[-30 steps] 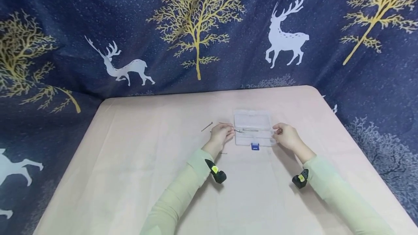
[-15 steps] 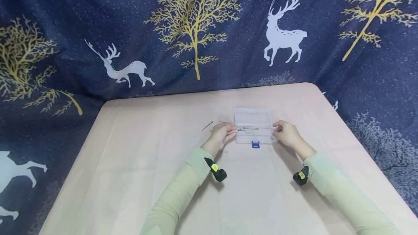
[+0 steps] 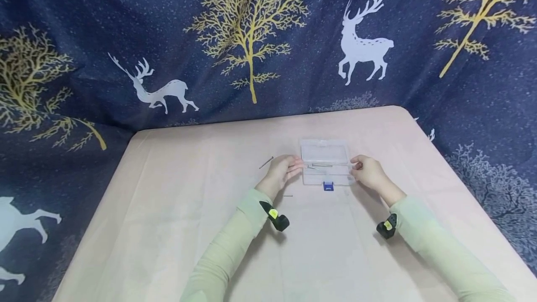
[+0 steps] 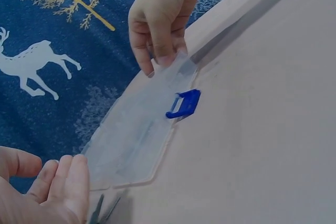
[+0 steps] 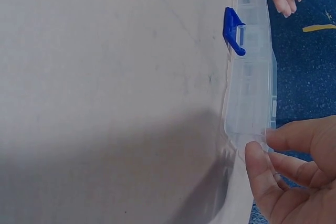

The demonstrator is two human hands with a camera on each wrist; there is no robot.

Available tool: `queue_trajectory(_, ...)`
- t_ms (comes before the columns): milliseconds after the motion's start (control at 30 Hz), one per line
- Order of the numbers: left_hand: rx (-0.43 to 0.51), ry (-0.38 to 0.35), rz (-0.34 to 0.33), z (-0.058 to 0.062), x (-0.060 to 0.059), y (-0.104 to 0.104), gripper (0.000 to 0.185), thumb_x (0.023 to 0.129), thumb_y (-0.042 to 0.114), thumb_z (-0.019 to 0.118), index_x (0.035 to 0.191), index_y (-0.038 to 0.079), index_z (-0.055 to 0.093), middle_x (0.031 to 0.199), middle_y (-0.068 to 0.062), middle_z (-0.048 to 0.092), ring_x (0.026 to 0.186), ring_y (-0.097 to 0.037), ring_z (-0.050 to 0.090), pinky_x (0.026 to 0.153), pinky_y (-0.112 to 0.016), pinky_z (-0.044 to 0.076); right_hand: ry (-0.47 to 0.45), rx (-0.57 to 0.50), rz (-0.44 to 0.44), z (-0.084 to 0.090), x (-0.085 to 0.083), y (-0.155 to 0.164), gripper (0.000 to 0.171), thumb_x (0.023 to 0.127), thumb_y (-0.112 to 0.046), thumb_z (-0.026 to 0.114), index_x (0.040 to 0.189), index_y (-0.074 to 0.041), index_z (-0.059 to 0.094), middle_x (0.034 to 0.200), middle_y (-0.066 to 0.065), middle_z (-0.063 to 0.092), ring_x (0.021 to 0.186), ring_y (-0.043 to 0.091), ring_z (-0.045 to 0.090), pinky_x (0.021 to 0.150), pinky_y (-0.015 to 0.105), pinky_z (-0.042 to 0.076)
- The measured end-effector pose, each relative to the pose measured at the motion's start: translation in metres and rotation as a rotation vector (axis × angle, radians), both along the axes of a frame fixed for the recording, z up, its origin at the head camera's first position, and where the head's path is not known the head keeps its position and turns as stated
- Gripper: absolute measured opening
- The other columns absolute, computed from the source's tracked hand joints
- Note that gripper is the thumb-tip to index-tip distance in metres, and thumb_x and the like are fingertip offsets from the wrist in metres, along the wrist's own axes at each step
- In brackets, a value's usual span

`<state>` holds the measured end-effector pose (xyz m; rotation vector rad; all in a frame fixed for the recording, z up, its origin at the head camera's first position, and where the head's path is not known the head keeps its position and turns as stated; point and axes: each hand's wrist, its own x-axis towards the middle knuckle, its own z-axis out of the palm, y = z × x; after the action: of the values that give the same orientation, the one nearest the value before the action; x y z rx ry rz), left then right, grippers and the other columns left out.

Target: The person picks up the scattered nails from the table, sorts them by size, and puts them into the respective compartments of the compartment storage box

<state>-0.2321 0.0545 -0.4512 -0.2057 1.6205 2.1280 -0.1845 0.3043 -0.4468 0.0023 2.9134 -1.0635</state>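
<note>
A clear plastic storage box [image 3: 312,181] with a blue latch [image 3: 328,186] lies with its lid [image 3: 323,151] raised at the back. Two long, thin metal pieces [image 3: 322,166], like screws or nails, lie in its rear compartment. At the box's left end is my left hand [image 3: 284,171], its fingers extended and holding nothing; the left wrist view shows the palm [image 4: 58,192] turned up. My right hand [image 3: 368,172] pinches the box's right end between thumb [image 5: 257,161] and fingers.
Another thin metal piece with a wider head [image 3: 266,162] lies left of my left hand. A shorter one [image 3: 287,195] lies nearer me. A pale cloth covers the table [image 3: 168,227]; a dark blue curtain [image 3: 293,92] hangs behind its far edge.
One second ago my left fingers held a thin metal piece over the box. It now lies inside beside the other, and the left fingers have spread. The right hand keeps its place.
</note>
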Motion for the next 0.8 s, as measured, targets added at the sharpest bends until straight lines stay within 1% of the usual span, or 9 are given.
queue_trajectory(100,-0.074,0.035,-0.001,0.004,-0.003,-0.004,0.032,0.096,0.007,0.046,0.125,-0.007,0.052,0.126,-0.024,0.058,0.117,-0.034,0.058,0.095,-0.034,0.052,-0.003,-0.001,0.000,0.001,0.000,0.000,0.033,0.085,-0.001,0.058,0.113,0.016,0.053,0.094,0.030,0.062,0.074,0.031,0.065,0.065,0.036,0.058)
queue_trajectory(200,-0.172,0.101,-0.014,0.006,-0.007,-0.007,0.030,0.095,0.009,0.048,0.122,-0.004,0.055,0.122,-0.021,0.062,0.112,-0.033,0.061,0.093,-0.033,0.054,-0.009,-0.002,-0.001,0.002,0.000,-0.001,0.033,0.085,-0.001,0.058,0.113,0.016,0.053,0.094,0.030,0.062,0.074,0.030,0.065,0.065,0.035,0.058)
queue_trajectory(333,-0.302,0.225,-0.041,0.009,-0.010,-0.012,0.027,0.095,0.011,0.051,0.116,-0.004,0.059,0.114,-0.020,0.064,0.104,-0.035,0.063,0.091,-0.036,0.055,-0.017,0.002,0.000,0.002,0.000,-0.001,0.034,0.086,-0.001,0.058,0.114,0.016,0.052,0.095,0.030,0.062,0.074,0.030,0.066,0.065,0.036,0.058)
queue_trajectory(433,-0.391,0.337,-0.056,0.010,-0.012,-0.016,0.023,0.093,0.007,0.055,0.111,-0.006,0.061,0.108,-0.020,0.064,0.097,-0.034,0.064,0.088,-0.038,0.056,-0.025,0.008,0.001,0.003,0.001,-0.001,0.034,0.086,-0.001,0.058,0.115,0.016,0.052,0.096,0.031,0.062,0.075,0.031,0.066,0.066,0.037,0.058)
queue_trajectory(567,-0.510,0.475,-0.061,0.011,-0.015,-0.024,0.018,0.090,0.004,0.059,0.104,-0.004,0.065,0.101,-0.017,0.065,0.087,-0.025,0.062,0.079,-0.030,0.055,-0.029,0.011,0.003,0.004,0.002,-0.001,0.035,0.086,-0.001,0.058,0.115,0.016,0.052,0.096,0.031,0.061,0.075,0.031,0.065,0.066,0.037,0.059)
queue_trajectory(667,-0.597,0.534,-0.067,0.012,-0.018,-0.030,0.015,0.089,0.005,0.061,0.102,-0.002,0.065,0.098,-0.015,0.066,0.085,-0.019,0.059,0.074,-0.023,0.051,-0.033,0.008,0.002,0.005,0.002,-0.002,0.035,0.086,-0.001,0.058,0.115,0.016,0.051,0.096,0.032,0.061,0.072,0.029,0.066,0.065,0.036,0.059)
queue_trajectory(733,-0.640,0.553,-0.080,0.012,-0.020,-0.034,0.015,0.089,0.005,0.061,0.101,-0.001,0.065,0.098,-0.015,0.066,0.087,-0.021,0.059,0.074,-0.023,0.051,-0.038,0.009,0.002,0.006,0.002,-0.003,0.035,0.086,-0.001,0.057,0.116,0.017,0.051,0.097,0.032,0.061,0.071,0.028,0.066,0.064,0.035,0.059)
queue_trajectory(800,-0.676,0.558,-0.106,0.011,-0.021,-0.037,0.014,0.089,0.004,0.061,0.101,0.000,0.065,0.099,-0.014,0.066,0.090,-0.023,0.060,0.076,-0.025,0.052,-0.045,0.011,0.001,0.006,0.002,-0.004,0.036,0.087,-0.001,0.057,0.117,0.017,0.051,0.098,0.032,0.061,0.070,0.027,0.066,0.064,0.035,0.058)
